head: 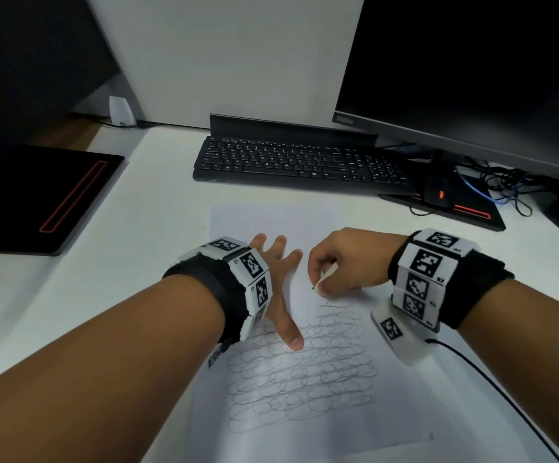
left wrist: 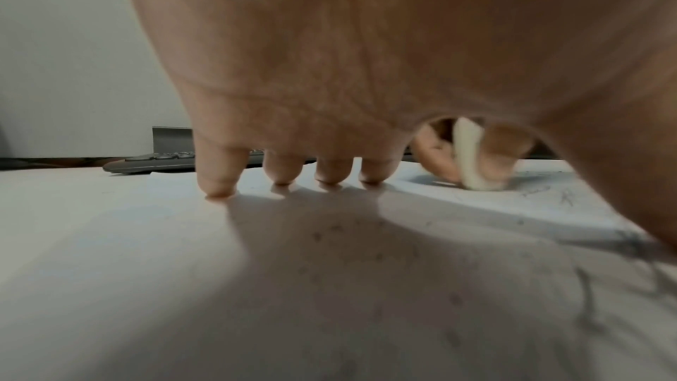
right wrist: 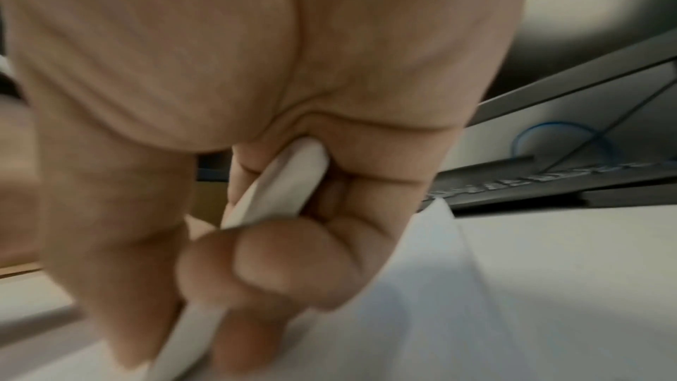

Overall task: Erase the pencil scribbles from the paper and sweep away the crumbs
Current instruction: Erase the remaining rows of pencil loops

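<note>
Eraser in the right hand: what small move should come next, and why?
Probably rub the eraser down toward the nearer scribbles, since most loops remain there. The right hand grips it at their far edge while the left hand presses the paper flat.

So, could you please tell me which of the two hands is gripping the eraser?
The right hand pinches the white eraser against the paper; the left hand just lies flat with fingers spread, holding the sheet down.
</note>
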A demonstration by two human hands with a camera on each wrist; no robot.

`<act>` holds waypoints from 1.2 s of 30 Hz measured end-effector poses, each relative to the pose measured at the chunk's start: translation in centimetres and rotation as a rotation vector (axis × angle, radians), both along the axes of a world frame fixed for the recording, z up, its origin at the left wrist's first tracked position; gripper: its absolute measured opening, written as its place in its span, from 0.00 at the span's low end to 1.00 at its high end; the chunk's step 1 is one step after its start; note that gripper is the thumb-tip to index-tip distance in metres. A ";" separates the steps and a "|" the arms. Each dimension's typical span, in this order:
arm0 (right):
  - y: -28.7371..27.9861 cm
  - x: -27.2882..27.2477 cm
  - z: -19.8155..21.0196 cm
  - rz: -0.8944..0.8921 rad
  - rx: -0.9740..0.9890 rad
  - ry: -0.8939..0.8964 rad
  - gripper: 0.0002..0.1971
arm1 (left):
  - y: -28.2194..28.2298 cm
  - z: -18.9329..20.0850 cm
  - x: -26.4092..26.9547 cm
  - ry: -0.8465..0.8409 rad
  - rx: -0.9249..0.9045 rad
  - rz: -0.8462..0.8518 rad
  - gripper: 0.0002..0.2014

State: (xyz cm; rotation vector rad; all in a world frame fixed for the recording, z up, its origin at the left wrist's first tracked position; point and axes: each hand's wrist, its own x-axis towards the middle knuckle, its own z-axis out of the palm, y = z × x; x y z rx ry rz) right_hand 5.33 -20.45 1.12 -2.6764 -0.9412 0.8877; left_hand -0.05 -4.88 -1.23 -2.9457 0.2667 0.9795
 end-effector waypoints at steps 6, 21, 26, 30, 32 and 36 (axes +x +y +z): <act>-0.3 -0.3 0.0 0.038 -0.015 -0.042 0.04 | 0.0 -0.2 0.0 -0.005 0.012 -0.008 0.68; -0.2 -1.6 -0.5 0.126 -0.061 0.072 0.04 | -0.1 0.1 0.0 0.006 0.032 -0.017 0.68; -1.0 0.3 0.1 -0.042 -0.013 -0.036 0.03 | -0.1 0.2 -0.2 0.009 0.015 -0.003 0.68; -0.4 -1.9 -0.5 0.108 -0.055 0.039 0.04 | 0.0 0.2 -0.1 0.015 0.032 -0.017 0.68; -0.8 -1.1 -0.2 0.067 -0.031 0.024 0.04 | 0.0 0.0 -0.1 0.007 0.025 -0.014 0.68; -1.3 -0.1 -0.1 -0.015 -0.007 -0.045 0.03 | 0.1 0.0 -0.1 0.006 0.009 -0.003 0.68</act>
